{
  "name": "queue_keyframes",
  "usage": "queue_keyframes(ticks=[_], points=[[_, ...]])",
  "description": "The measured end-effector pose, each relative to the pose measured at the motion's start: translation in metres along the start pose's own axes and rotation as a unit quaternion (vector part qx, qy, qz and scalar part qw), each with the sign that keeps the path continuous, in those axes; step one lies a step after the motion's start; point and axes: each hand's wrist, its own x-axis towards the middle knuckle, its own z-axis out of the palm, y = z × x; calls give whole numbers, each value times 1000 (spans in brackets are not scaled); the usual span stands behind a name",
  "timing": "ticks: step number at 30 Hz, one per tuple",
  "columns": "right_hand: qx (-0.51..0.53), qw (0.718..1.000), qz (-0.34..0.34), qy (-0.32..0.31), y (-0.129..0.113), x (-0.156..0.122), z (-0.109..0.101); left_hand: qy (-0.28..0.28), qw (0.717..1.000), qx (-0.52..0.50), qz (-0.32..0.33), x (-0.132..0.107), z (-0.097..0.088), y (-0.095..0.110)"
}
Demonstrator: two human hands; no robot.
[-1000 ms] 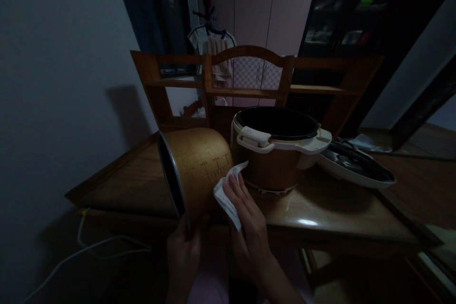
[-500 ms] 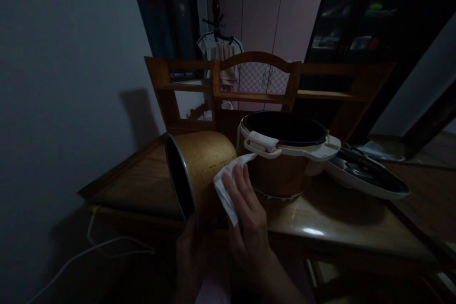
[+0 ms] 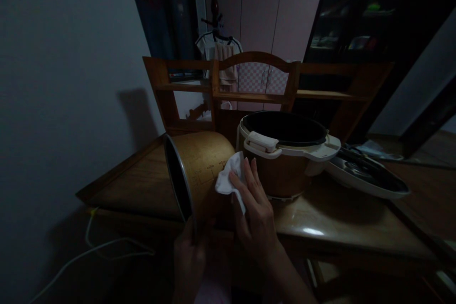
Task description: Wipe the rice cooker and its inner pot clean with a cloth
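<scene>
A gold-coloured inner pot (image 3: 203, 161) of a cooker lies tilted on its side, its dark mouth facing left and printed marks on its outer wall. My left hand (image 3: 188, 251) grips the rim at the lower edge, the fingers partly in shadow. My right hand (image 3: 254, 204) presses a white cloth (image 3: 228, 175) against the pot's outer side near the base. Just behind and to the right stands the cooker body (image 3: 281, 166), with a cream rim and handle and a dark open top.
The cooker's lid (image 3: 366, 175) rests upturned at the table's right. A wooden shelf frame (image 3: 256, 97) rises along the back of the wooden table (image 3: 338, 225). A wall (image 3: 71, 80) bounds the left, and a white cable (image 3: 89, 249) hangs below the table edge.
My right hand has shifted slightly right and down along the pot, and the cloth has bunched up more. The left hand stays at the rim, slightly lower.
</scene>
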Motion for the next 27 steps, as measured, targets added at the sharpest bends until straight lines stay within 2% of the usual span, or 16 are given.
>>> queue_keyframes(ticks=[5,18,24,27], points=[[16,1000,7,-13,5,-2,3,7,1000,-12,-16,0,3,1],[5,999,12,31,11,-3,2,7,1000,-13,-22,-1,2,3],[18,998,27,-46,-6,2,-6,-9,1000,-17,-8,2,1,-2],[31,996,54,-61,-13,4,-5,-8,1000,-10,-11,2,0,-3]])
